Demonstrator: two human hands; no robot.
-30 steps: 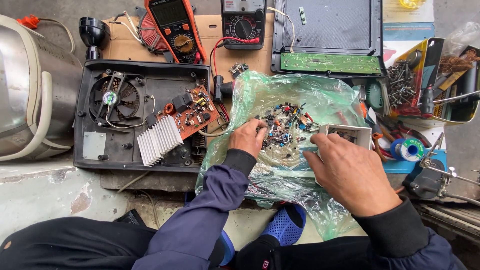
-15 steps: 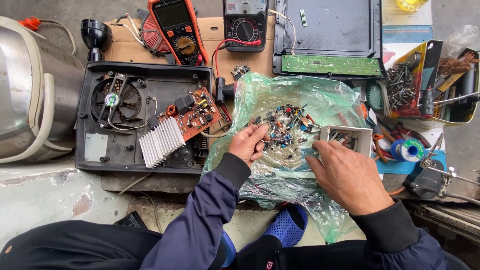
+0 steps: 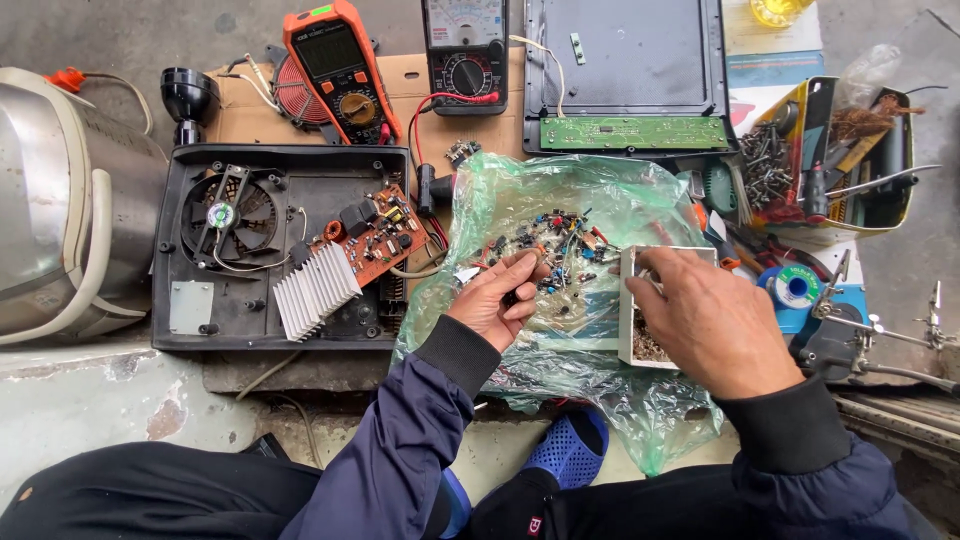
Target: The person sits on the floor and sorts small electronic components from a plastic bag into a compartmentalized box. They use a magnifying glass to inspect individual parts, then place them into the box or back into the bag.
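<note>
With my left hand (image 3: 497, 300) pinching small components (image 3: 560, 245) beside the white box (image 3: 640, 335) my right hand (image 3: 705, 320) grips, a slip could scatter them.

Grey concrete floor (image 3: 120, 440) under flattened cardboard (image 3: 405, 75), opened black appliance base (image 3: 190, 330), green plastic bag (image 3: 560, 190), metal housing (image 3: 60, 200).

Repair workshop: multimeters (image 3: 340, 70), circuit boards (image 3: 375, 235)
</note>
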